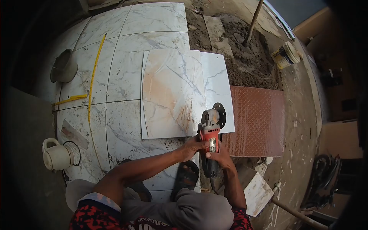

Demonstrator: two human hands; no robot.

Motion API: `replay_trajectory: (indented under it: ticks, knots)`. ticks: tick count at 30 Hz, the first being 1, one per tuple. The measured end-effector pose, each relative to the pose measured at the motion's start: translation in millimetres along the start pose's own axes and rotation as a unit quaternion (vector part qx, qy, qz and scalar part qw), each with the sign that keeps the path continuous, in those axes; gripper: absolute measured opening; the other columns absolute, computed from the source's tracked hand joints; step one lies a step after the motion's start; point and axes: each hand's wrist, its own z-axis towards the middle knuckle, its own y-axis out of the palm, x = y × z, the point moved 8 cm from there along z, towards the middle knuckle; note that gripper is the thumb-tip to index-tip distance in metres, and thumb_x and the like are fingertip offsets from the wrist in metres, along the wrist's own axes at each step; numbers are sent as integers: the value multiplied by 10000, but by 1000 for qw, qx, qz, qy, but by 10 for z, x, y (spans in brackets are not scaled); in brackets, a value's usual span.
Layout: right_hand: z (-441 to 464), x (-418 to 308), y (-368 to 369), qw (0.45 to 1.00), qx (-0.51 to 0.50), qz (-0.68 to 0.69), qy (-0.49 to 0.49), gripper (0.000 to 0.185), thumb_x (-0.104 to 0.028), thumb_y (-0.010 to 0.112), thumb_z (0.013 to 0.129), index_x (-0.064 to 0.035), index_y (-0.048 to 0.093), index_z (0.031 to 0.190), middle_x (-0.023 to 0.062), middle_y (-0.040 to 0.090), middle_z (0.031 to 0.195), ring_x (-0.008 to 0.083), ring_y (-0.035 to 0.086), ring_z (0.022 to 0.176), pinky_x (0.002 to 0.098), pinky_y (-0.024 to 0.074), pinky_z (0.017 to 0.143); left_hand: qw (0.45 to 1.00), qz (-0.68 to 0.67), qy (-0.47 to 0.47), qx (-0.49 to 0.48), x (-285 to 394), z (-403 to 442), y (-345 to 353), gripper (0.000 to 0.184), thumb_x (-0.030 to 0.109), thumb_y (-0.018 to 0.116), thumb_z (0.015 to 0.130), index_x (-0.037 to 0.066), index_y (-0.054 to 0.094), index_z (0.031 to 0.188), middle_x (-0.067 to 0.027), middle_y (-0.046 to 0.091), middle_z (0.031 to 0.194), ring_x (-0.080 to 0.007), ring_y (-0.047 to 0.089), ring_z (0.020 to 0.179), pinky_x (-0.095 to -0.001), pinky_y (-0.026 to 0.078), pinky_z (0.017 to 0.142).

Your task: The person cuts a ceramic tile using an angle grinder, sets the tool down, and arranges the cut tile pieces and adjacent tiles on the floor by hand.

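A red and grey angle grinder (209, 136) with a dark perforated disc (220, 115) is gripped from both sides by my two hands. My left hand (190, 148) wraps the left of its body, and my right hand (221, 156) closes round the right side with the thumb on top. Beneath the tool's head lies a marbled white tile (172, 92) with orange-brown stains, overlapping a second white tile (215, 76). The disc is over the second tile near its lower right; whether it touches the surface I cannot tell. A cord leaves the grinder's rear end.
Laid marble tiles (126, 84) cover the floor at left. On them are a yellow folding rule (92, 76), a dark bucket (64, 66), a trowel (74, 134) and a cream jug (57, 155). A reddish patterned sheet (257, 120), sand heap (249, 46) and paint bucket (285, 55) are right.
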Motion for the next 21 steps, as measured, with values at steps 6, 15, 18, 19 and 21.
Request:
replay_trajectory:
  ticks: [6, 15, 18, 19, 21]
  knots:
    - [-76, 522, -166, 999, -2, 10, 34, 790, -213, 868, 652, -24, 460, 1301, 56, 594, 1127, 160, 577, 1019, 317, 457, 917, 997, 44, 45, 55, -109, 68, -115, 960, 550, 768, 763, 53, 327, 1455, -87, 458, 1368, -206, 407, 1299, -387, 291, 1109]
    - [-223, 440, -133, 990, 29, 133, 20, 726, -207, 831, 654, 5, 489, 1259, 111, 649, 1014, 219, 650, 886, 348, 527, 807, 999, 0, -20, 42, -237, 164, 24, 931, 741, 530, 818, 54, 372, 1426, -80, 511, 1315, -182, 480, 1228, -359, 399, 1034]
    - [-257, 443, -213, 989, 66, 132, -10, 672, -212, 804, 674, 15, 501, 1229, 132, 658, 982, 231, 662, 847, 356, 545, 760, 999, -28, -4, 31, -324, 297, 61, 830, 702, 469, 880, 57, 410, 1400, -88, 554, 1263, -169, 536, 1161, -349, 462, 977]
    - [-238, 532, -282, 989, 84, 121, -10, 652, -215, 796, 681, 13, 506, 1219, 133, 657, 981, 226, 662, 852, 352, 545, 757, 999, -30, 0, 31, -326, 321, 79, 830, 702, 469, 880, 57, 410, 1400, -88, 554, 1263, -169, 536, 1161, -349, 462, 977]
    - [-263, 608, -349, 990, 98, 105, -7, 631, -217, 787, 689, 11, 511, 1208, 134, 657, 980, 222, 661, 856, 347, 545, 755, 1000, -8, -16, 21, -368, 344, 123, 827, 717, 426, 892, 57, 412, 1391, -84, 555, 1238, -159, 554, 1114, -329, 469, 949]
